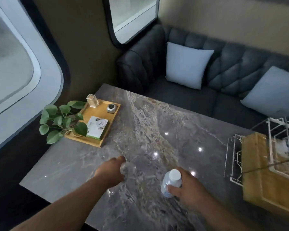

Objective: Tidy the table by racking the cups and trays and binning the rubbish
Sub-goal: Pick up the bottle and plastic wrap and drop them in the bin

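1. Left hand (pixel 110 170) is out over the near middle of the table (pixel 157 130), fingers curled round a clear cup (pixel 128 169). The cup is blurred and see-through, so its shape is hard to read.
2. Right hand (pixel 185 189) is just beside it, toward the near edge, wrapped round a plastic water bottle (pixel 171 180). The thumb lies across the bottle's front and its white cap is on and pointing up toward the camera.
3. Whether cup or bottle touches the tabletop — I can't tell from this angle.
4. The 2 hands are near each other but apart, with bare marble showing between them.
5. Over at the right edge stands the white wire rack (pixel 232 164), and a wooden tray (pixel 260 184) is in it — leaning, with its pale underside facing us.
6. At the far left corner sits a second tray (pixel 99 114), flat on the table. It carries 4 things: a leafy plant (pixel 60 120) at its left side, a clear box (pixel 92 100) at its far end, a small silver gadget (pixel 111 108) at its far right corner, and a white-and-green box (pixel 97 128) near its front.
7. Past the table's far edge is a dark sofa (pixel 182 100) with 2 pale cushions (pixel 187 65).
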`<act>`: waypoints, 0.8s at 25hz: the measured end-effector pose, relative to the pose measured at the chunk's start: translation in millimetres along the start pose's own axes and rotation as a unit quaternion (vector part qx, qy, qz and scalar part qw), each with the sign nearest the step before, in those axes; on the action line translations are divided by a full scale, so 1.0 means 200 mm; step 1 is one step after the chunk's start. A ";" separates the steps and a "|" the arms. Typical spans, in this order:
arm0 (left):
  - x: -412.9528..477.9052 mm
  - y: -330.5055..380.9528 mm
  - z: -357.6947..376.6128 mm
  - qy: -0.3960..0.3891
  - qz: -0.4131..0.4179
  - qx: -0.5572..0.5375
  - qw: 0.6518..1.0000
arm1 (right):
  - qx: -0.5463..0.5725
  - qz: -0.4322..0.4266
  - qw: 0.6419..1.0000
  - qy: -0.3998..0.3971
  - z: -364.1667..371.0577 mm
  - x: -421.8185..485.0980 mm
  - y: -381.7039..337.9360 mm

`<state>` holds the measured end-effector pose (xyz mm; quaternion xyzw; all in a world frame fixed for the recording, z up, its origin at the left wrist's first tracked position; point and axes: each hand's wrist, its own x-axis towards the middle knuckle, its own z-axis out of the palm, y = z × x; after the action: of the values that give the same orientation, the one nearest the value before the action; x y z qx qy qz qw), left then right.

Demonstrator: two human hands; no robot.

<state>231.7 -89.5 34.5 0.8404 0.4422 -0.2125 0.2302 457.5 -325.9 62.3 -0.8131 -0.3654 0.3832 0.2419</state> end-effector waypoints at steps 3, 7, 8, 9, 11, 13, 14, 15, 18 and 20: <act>0.00 0.31 0.02 -0.029 0.054 0.023 0.998 | 0.013 0.031 0.999 0.009 -0.15 -0.15 0.20; -0.06 0.73 0.13 -0.064 0.115 0.055 0.990 | 0.052 0.031 0.998 0.020 -0.36 -0.38 0.45; -0.08 0.85 0.17 -0.066 0.126 0.064 0.988 | 0.061 0.027 0.997 0.024 -0.42 -0.44 0.53; -0.12 0.95 0.20 -0.066 0.135 0.073 0.986 | 0.066 0.030 0.997 0.026 -0.48 -0.50 0.60; -0.19 1.15 0.29 -0.065 0.149 0.076 0.984 | 0.077 0.041 0.996 0.035 -0.58 -0.62 0.75; -0.27 1.33 0.36 -0.068 0.157 0.074 0.982 | 0.076 0.044 0.995 0.048 -0.67 -0.75 0.87; -0.31 1.40 0.40 -0.070 0.161 0.076 0.982 | 0.071 0.045 0.995 0.055 -0.71 -0.80 0.92; -0.34 1.46 0.43 -0.070 0.165 0.080 0.980 | 0.072 0.046 0.994 0.064 -0.75 -0.84 0.97; -0.44 1.64 0.53 -0.060 0.182 0.092 0.977 | 0.056 0.050 0.994 0.082 -0.85 -0.95 1.12; -0.48 1.73 0.57 -0.055 0.198 0.098 0.974 | 0.054 0.064 0.992 0.095 -0.88 -1.01 1.20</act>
<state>455.1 -391.8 65.6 0.9168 0.2308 -0.2505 0.2084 607.4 -650.6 94.8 -0.8535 -0.2662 0.3378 0.2941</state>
